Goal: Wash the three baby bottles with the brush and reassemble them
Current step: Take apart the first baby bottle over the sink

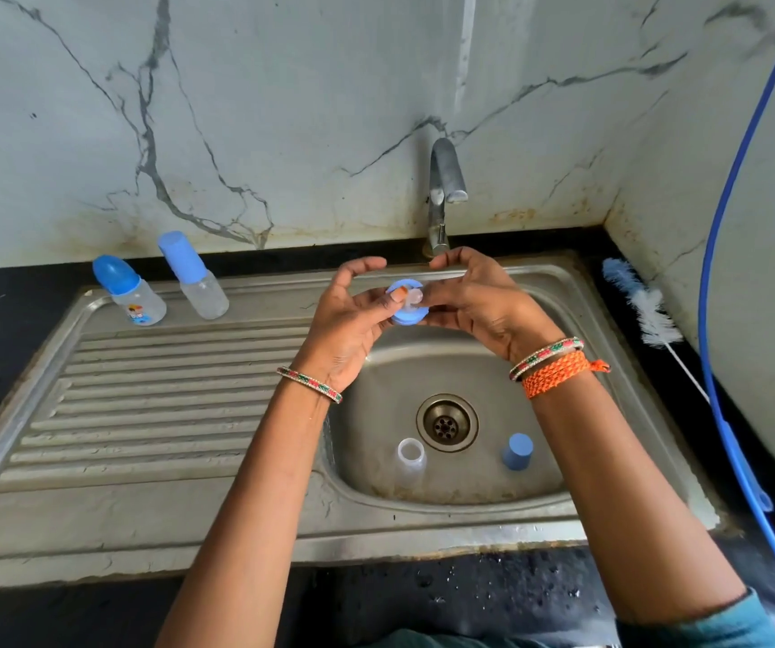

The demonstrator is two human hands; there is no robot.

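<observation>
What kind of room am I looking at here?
Most likely a home kitchen sink area. A stainless steel sink with a ribbed drainboard is set in a dark countertop, a tap comes out by marble-patterned wall panels, and baby bottles stand alongside.

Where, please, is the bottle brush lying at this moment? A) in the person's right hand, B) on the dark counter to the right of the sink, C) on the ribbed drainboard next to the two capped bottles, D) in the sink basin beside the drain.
B: the bottle brush lies on the dark counter right of the sink, while both hands hold a blue collar ring.
</observation>
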